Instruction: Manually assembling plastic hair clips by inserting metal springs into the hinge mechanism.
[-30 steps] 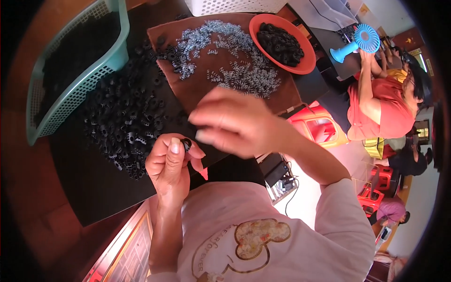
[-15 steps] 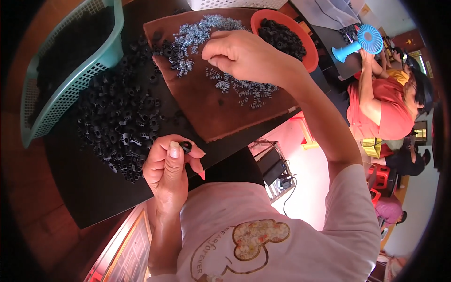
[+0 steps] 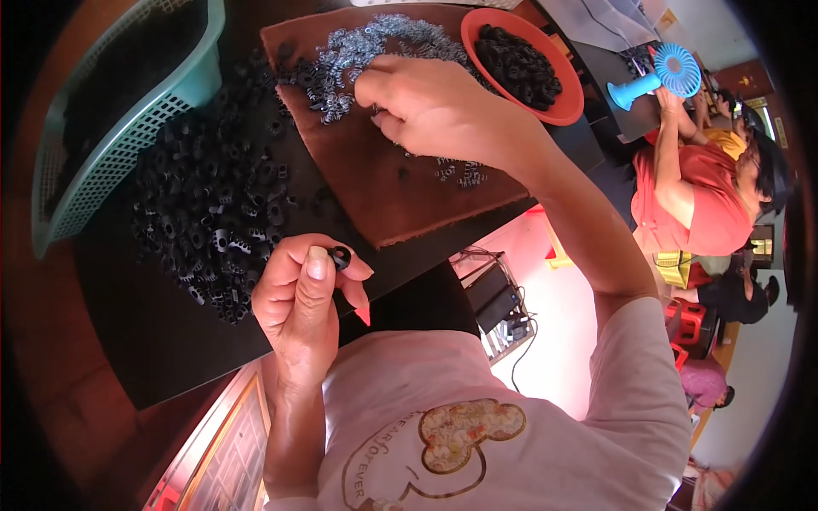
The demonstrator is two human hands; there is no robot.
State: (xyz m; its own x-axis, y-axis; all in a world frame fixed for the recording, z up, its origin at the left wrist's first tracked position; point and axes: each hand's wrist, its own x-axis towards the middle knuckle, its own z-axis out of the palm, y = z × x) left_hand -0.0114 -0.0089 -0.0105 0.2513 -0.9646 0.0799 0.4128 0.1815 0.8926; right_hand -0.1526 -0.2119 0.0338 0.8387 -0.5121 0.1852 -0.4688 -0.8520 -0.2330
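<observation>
Right hand (image 3: 426, 106) has moved to the springs (image 3: 345, 64), fingers curled, pinch unclear; left hand (image 3: 298, 294) pinches black part (image 3: 341, 255); shirt (image 3: 545, 366) bears lettering (image 3: 374, 447).

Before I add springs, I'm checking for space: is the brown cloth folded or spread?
Spread: the brown cloth lies flat on the black table, springs scattered across it.

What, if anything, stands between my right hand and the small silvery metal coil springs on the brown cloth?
Nothing visible: your right hand is over the flat brown cloth, partly hiding the small silvery metal coil springs; whether it touches them isn't clear.
</observation>
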